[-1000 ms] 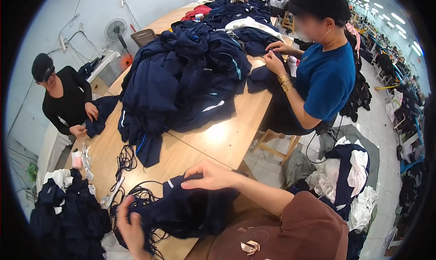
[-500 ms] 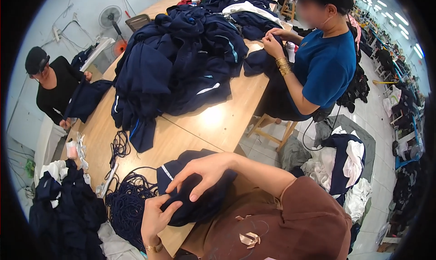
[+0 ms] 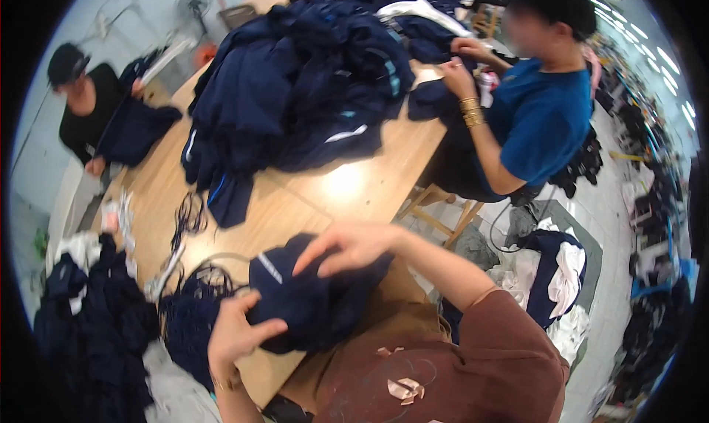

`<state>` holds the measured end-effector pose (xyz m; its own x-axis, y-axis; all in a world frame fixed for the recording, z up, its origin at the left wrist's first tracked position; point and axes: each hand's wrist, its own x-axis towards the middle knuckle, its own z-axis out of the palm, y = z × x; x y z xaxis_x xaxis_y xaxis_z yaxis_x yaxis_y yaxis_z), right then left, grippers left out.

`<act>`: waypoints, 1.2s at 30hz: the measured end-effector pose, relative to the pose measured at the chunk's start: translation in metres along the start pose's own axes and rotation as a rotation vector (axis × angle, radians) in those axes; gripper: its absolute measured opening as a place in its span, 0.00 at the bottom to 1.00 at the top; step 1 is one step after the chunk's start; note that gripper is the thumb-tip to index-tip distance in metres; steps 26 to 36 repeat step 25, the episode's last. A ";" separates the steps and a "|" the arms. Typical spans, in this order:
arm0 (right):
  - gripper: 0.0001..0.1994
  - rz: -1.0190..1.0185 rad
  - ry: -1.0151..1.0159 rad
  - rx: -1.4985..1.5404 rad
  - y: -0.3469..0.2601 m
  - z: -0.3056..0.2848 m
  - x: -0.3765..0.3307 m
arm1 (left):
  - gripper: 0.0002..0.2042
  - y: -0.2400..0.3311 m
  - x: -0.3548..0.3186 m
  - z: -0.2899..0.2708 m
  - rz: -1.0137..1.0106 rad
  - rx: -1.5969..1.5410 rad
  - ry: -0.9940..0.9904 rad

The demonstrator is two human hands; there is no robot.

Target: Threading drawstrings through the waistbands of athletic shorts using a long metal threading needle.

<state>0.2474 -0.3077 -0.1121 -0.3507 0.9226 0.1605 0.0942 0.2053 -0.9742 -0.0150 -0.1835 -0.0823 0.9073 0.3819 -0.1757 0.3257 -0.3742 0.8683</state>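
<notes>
A navy garment with a short white strip near its left edge lies bunched at the table's near edge, against my lap. Over its upper part reaches my right hand, palm down, fingers stretched and slightly blurred, apparently holding nothing. My left hand is at the garment's lower left edge, thumb and forefinger spread apart with no fabric visibly gripped. A tangled heap of navy cords lies just left of that hand, and a cord runs toward the garment.
A large mound of navy garments fills the middle of the wooden table. One person sits on the right, handling fabric; another holds a navy piece at left. Dark clothes are heaped lower left; white and navy cloth lies right.
My left hand has opened from a near-pinch and moved left and down. My right hand has lifted up from the garment's middle. The view has shifted slightly.
</notes>
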 end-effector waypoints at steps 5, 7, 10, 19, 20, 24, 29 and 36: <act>0.15 0.130 0.264 -0.032 0.006 -0.039 -0.018 | 0.21 0.011 0.022 -0.037 -0.071 0.140 0.061; 0.15 0.238 0.323 0.096 0.004 -0.034 -0.019 | 0.21 0.012 0.022 -0.040 -0.067 0.181 0.058; 0.12 0.246 0.370 0.138 0.018 -0.025 -0.017 | 0.19 -0.008 0.019 -0.035 0.010 0.040 0.069; 0.08 0.236 0.392 0.096 0.025 -0.006 -0.008 | 0.16 -0.019 0.007 -0.021 0.030 -0.132 0.098; 0.07 0.233 0.391 0.080 0.025 -0.006 -0.007 | 0.16 -0.018 0.008 -0.019 0.013 -0.114 0.114; 0.07 0.202 0.391 -0.094 0.019 -0.005 -0.002 | 0.16 -0.009 0.017 -0.009 -0.021 0.229 0.042; 0.08 0.202 0.389 -0.131 0.017 -0.003 0.000 | 0.16 -0.009 0.015 -0.008 -0.026 0.224 0.048; 0.08 0.202 0.389 -0.131 0.017 -0.003 0.000 | 0.16 -0.009 0.015 -0.008 -0.026 0.224 0.048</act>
